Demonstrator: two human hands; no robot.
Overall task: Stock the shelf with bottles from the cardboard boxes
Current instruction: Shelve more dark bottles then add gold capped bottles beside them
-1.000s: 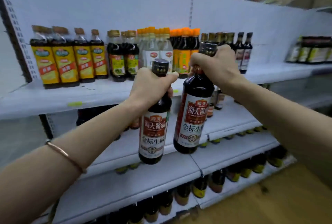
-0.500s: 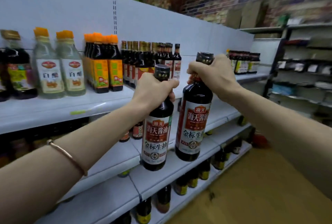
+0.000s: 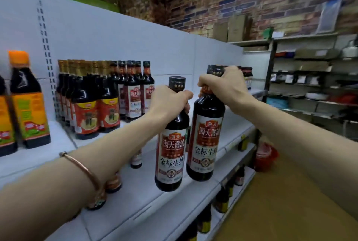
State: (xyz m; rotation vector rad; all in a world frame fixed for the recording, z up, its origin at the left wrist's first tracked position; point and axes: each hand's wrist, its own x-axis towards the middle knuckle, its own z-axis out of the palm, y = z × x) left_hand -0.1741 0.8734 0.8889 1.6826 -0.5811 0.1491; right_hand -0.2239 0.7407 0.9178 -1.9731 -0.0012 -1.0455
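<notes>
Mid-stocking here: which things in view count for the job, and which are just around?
Job: left hand gripping a dark glass soy sauce bottle; right hand gripping its twin; white metal shelf.

Around: orange-capped bottle, red plastic bucket, brick wall.

Both forearms reach forward, raised side by side. The left hand (image 3: pixel 168 101) closes its grip with curled fingers, a thin bangle on that wrist; the right hand (image 3: pixel 222 86), slightly higher, clenches likewise.
</notes>
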